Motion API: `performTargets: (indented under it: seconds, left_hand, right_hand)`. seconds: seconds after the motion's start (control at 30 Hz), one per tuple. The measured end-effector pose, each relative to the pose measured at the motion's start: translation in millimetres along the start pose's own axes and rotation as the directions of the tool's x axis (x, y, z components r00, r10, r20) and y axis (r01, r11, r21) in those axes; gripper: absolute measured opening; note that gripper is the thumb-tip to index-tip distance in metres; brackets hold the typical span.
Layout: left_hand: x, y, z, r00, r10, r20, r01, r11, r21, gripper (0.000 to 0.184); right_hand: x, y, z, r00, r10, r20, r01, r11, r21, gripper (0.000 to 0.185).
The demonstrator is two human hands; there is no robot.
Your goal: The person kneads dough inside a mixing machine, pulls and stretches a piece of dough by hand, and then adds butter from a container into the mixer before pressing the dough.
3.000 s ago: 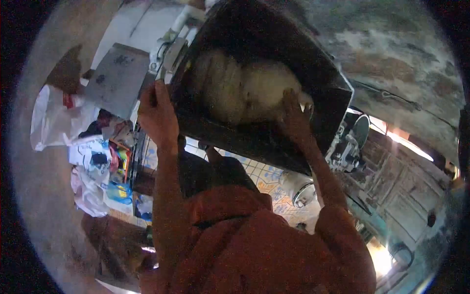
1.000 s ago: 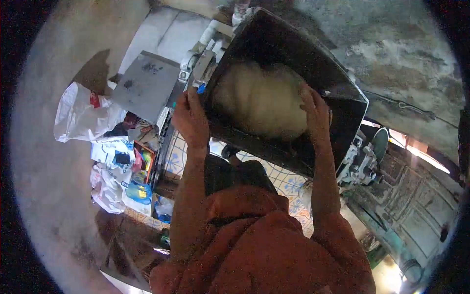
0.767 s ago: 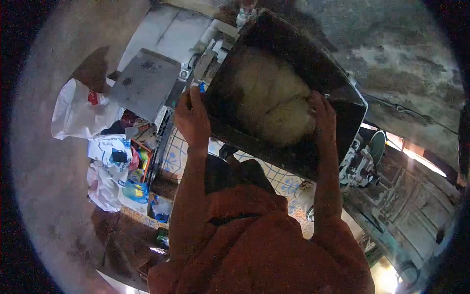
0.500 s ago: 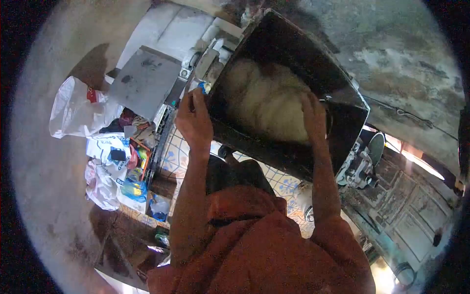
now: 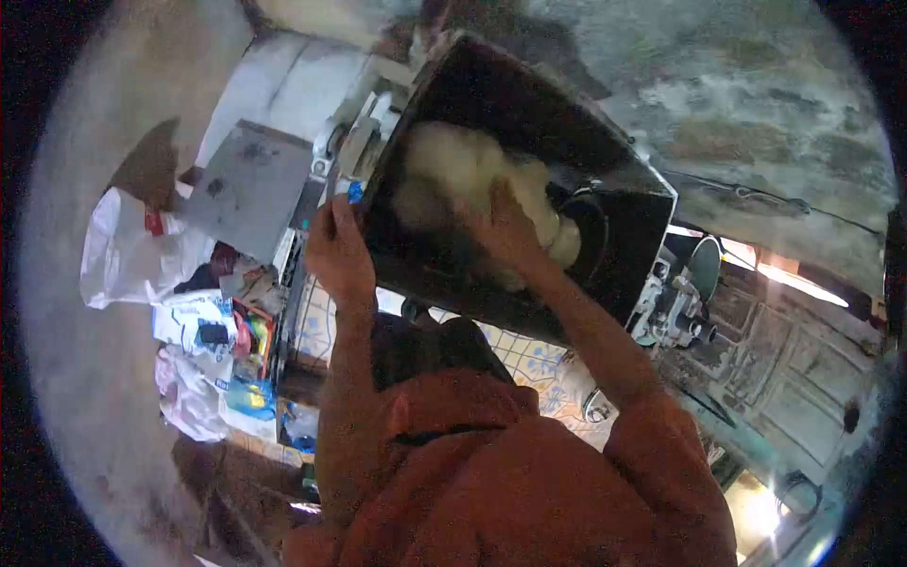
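Pale dough [image 5: 449, 156]: lumpy, inside dark trough [image 5: 501, 90].
Right hand [image 5: 510, 231]: fingers loosely spread, laid against dough.
Left hand [image 5: 340, 255]: half-curled beside blue item [image 5: 355, 192]; any hold impossible to tell.

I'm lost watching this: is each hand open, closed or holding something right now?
Left hand: fingers curled near a small blue item; grip can't be told.
Right hand: open, over the pale mass in the dark box.
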State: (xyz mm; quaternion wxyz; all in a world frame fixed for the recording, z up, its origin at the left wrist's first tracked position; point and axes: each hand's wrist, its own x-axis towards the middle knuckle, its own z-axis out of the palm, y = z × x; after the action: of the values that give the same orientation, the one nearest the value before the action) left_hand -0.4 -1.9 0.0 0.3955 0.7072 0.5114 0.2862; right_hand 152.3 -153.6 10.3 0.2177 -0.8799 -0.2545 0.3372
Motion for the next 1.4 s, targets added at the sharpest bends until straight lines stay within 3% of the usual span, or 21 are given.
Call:
performTargets:
  seconds: [0.03,0.1,0.17,0.23,0.27,0.3,0.33,0.4,0.43,0.5,0.83,0.9,1.03,1.1,1.13,1.17,1.2,1.23,1.3,1.37,1.4]
  left_hand:
    - [0.3,0.0,0.1,1.0,0.019,-0.011,-0.019,1.0,0.015,0.036]
    - [-1.6,13.0,-4.6,0.996,-0.088,0.006,0.087,0.995,0.039,0.037]
    - [-0.5,2.0,-2.7,0.995,-0.098,0.013,0.098,0.995,0.008,0.036]
    - [-0.2,-2.8,-2.4,0.994,-0.107,0.031,0.108,0.994,-0.025,0.035]
    - [0.3,0.6,-3.2,0.997,-0.072,0.011,0.072,0.997,0.017,0.034]
    - [-0.2,2.9,-2.6,0.999,-0.039,-0.008,0.04,0.998,0.057,0.033]
    - [-1.0,1.8,-1.2,0.999,-0.051,-0.005,0.051,0.997,0.057,0.033]
    - [-0.4,-1.4,-1.6,1.0,0.025,-0.016,-0.025,1.0,0.004,0.032]
    - [-1.2,2.3,-1.4,0.999,0.018,-0.033,-0.017,1.0,0.012,0.031]
    - [-0.9,2.6,-3.1,1.0,0.012,-0.008,-0.012,1.0,0.019,0.031]
    - [0.0,7.7,-4.2,0.998,-0.067,0.016,0.066,0.997,0.042,0.032]
    - [0.1,3.0,-3.9,0.999,-0.033,0.003,0.033,0.998,0.051,0.032]
    - [0.6,1.6,-3.0,0.996,-0.084,0.007,0.083,0.993,0.084,0.03]
    - [-1.4,-1.6,-3.8,0.999,-0.047,0.007,0.046,0.992,0.12,0.031]
    - [2.2,-1.0,-3.5,1.0,-0.002,-0.001,0.003,0.989,0.15,0.031]
    - [6.4,-1.1,-4.2,0.999,-0.002,-0.033,0.007,0.989,0.148,0.031]
    - [3.8,-1.9,-7.0,1.0,0.015,-0.02,-0.012,0.991,0.134,0.031]
    - [1.6,0.2,-4.3,0.999,0.043,0.008,-0.043,0.994,0.101,0.032]
    - [0.9,5.6,-1.8,1.0,0.028,-0.003,-0.028,0.997,0.077,0.032]
    - [0.1,2.3,-4.0,1.0,-0.026,0.005,0.026,0.999,0.04,0.033]
    - [0.3,1.2,-5.9,0.999,-0.036,-0.005,0.036,0.999,0.037,0.033]
  right_hand:
    - [-16.9,-20.7,-24.6,1.0,-0.002,-0.01,0.002,1.0,0.001,0.081]
    - [-47.4,-38.7,-58.6,0.913,0.12,0.389,-0.252,0.917,0.309,0.059]
    - [-38.2,40.0,-38.5,0.999,-0.02,-0.027,0.024,0.989,0.143,0.047]
    - [-56.6,41.1,-79.6,0.958,-0.187,-0.218,0.183,0.982,-0.04,0.048]
    - [-60.0,63.8,-87.9,0.965,-0.014,-0.261,0.085,0.961,0.262,0.045]
    - [-62.5,89.5,-94.2,0.954,0.164,-0.252,-0.002,0.842,0.539,0.042]
    - [-66.9,112.5,-102.0,0.955,0.168,-0.245,-0.012,0.846,0.533,0.042]
    - [-75.2,142.5,-110.9,0.919,0.051,-0.39,0.026,0.982,0.189,0.04]
    - [-80.2,138.3,-112.7,0.921,0.053,-0.387,0.023,0.982,0.189,0.04]
    - [-90.4,125.4,-119.1,0.843,0.376,-0.385,-0.095,0.808,0.581,0.041]
    - [-64.7,118.1,-94.0,0.896,0.139,-0.423,-0.049,0.975,0.217,0.044]
    - [-53.8,105.9,-78.4,0.96,0.157,-0.231,0.007,0.813,0.582,0.042]
    - [-23.8,119.1,-11.0,0.992,0.1,-0.08,-0.004,0.648,0.762,0.044]
    - [-23.0,142.7,23.5,0.893,0.288,0.346,-0.444,0.427,0.788,0.041]
    - [-23.4,133.1,13.1,0.895,0.289,0.34,-0.438,0.426,0.792,0.041]
    - [-15.0,114.1,-7.5,0.957,0.04,0.289,-0.096,0.978,0.184,0.039]
    - [-23.8,106.6,-18.0,0.901,-0.151,0.408,0.363,0.776,-0.516,0.037]
    - [-29.5,120.1,-19.8,0.912,-0.131,0.389,0.335,0.785,-0.521,0.037]
    - [-11.9,149.1,-30.0,0.983,0.114,-0.147,-0.117,0.993,-0.013,0.035]
    - [-21.4,128.7,-79.0,0.978,0.058,0.199,0.105,0.691,-0.715,0.034]
    - [-35.3,140.2,-90.9,0.992,0.046,0.118,0.049,0.719,-0.694,0.034]
